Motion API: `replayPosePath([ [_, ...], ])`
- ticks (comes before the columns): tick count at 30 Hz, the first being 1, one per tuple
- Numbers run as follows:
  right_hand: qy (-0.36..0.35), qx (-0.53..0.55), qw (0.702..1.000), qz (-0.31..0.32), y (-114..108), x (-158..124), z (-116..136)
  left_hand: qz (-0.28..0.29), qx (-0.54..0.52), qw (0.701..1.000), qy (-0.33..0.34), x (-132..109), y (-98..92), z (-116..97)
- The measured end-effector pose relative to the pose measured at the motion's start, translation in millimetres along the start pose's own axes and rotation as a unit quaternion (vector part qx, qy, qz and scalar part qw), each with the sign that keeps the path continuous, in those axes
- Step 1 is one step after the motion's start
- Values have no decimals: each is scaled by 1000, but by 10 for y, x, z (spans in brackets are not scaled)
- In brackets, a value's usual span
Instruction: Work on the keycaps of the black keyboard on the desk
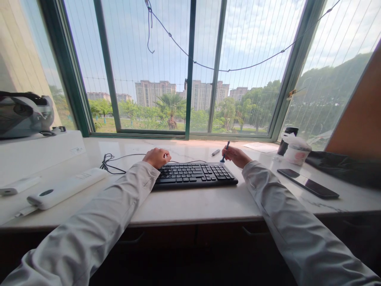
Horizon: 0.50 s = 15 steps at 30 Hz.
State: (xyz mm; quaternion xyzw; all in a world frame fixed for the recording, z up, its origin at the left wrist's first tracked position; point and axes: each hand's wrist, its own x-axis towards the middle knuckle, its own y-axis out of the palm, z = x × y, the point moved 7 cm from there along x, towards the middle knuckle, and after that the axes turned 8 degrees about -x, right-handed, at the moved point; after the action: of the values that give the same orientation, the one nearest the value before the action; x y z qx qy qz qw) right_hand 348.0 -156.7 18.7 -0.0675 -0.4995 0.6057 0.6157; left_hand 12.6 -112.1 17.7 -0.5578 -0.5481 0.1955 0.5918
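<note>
A black keyboard (193,174) lies on the white marble-look counter (196,206). My right hand (236,155) pinches a small dark blue brush (226,152) upright, its wide end down at the keyboard's upper right corner. At the keyboard's upper left end rests my left hand (157,157), its fingers curled round; whether anything is inside them is hidden. Behind the keyboard, left of the brush, lies a small silver-grey object (216,152).
Black cable (111,163) coils left of the keyboard. Further left are a long white device (68,188) and a white box (41,153). To the right lie a phone (308,183), a wrapped cup (297,151) and black fabric (342,169). Windows stand behind.
</note>
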Motion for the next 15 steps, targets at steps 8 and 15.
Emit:
replayPosePath([
  [8, 0, 133, 983, 130, 325, -26, 114, -5, 5, 1000, 7, 4, 6, 0],
  [15, -4, 4, 989, 145, 293, -75, 139, -4, 10, 1000, 7, 3, 16, 3],
])
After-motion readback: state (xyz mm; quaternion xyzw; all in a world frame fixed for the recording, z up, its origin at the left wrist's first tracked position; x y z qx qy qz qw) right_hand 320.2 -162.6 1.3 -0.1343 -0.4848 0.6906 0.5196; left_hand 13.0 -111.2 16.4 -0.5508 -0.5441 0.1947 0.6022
